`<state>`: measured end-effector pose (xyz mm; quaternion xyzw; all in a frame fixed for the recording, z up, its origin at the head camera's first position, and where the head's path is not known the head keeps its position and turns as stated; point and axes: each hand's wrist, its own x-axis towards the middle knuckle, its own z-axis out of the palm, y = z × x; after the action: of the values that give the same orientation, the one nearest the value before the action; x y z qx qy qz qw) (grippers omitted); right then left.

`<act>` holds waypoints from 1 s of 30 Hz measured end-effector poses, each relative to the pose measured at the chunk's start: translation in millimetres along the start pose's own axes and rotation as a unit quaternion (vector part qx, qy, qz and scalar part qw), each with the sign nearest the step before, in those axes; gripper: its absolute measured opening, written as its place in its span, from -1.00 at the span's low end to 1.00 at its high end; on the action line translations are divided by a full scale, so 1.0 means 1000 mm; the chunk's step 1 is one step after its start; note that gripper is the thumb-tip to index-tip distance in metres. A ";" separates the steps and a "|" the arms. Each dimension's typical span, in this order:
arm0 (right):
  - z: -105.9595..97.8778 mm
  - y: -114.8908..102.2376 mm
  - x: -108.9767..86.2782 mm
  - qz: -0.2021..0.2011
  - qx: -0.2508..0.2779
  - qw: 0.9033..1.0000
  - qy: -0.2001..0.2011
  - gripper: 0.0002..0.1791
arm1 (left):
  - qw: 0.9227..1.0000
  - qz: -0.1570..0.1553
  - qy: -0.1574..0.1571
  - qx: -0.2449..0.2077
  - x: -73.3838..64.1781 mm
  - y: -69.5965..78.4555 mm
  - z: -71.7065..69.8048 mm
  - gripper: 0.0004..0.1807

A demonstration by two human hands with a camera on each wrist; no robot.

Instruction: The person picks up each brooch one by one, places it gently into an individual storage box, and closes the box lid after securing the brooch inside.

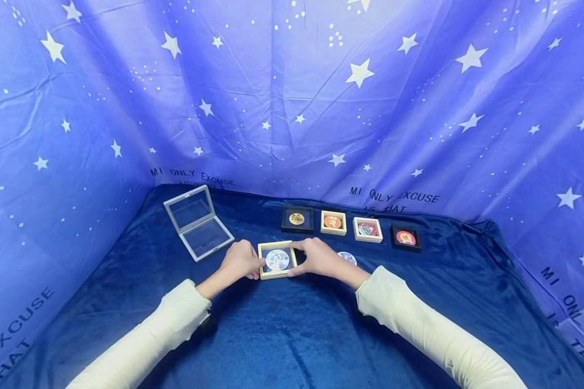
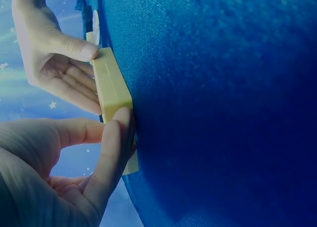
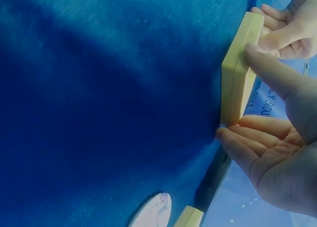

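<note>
A square, light-wood display frame (image 1: 274, 276) lies in front of me, with a round printed disc (image 1: 278, 260) showing behind its clear film. My left hand (image 1: 242, 259) pinches the left side of the frame between thumb and fingers. On the opposite side my right hand (image 1: 318, 256) spans the frame, thumb at the near corner and fingers at the far one. In the left wrist view the wooden edge (image 2: 112, 81) shows a thin seam line along it. Partly hidden behind my right wrist is another round printed disc (image 1: 347, 257), lying on the cloth.
An open grey-white display frame (image 1: 194, 257) stands unfolded at the left. Toward the back right sit a black frame (image 1: 297, 227), two light-wood frames (image 1: 333, 231) (image 1: 368, 239) and another black frame (image 1: 406, 247), each with a round disc. Dark blue cloth (image 1: 282, 335) covers the table.
</note>
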<state>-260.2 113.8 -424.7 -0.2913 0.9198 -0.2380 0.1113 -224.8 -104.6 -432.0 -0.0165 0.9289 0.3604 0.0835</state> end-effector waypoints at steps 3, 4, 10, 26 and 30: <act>0.001 0.000 0.001 0.002 0.029 0.999 0.021 -0.31 | 1.000 0.001 0.000 -0.003 0.000 0.000 0.000 -0.70; 0.002 0.000 0.001 0.007 0.040 0.999 0.031 -0.37 | 1.000 0.001 0.000 -0.004 0.000 0.000 -0.001 -0.70; 0.003 -0.006 0.006 0.074 0.106 0.989 0.064 -0.57 | 1.000 0.002 -0.003 -0.014 -0.001 -0.001 -0.001 -0.72; 0.011 -0.017 0.020 0.216 0.127 0.966 0.066 -0.77 | 0.999 0.022 0.003 -0.031 -0.001 -0.006 -0.009 -0.73; 0.011 -0.018 0.022 0.227 0.122 0.964 0.067 -0.79 | 0.999 0.032 0.015 -0.034 0.000 -0.009 -0.017 -0.73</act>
<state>-265.5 83.9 -427.0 -0.0424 0.9311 -0.3359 0.1355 -226.8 -122.1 -425.8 0.0052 0.9173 0.3942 0.0569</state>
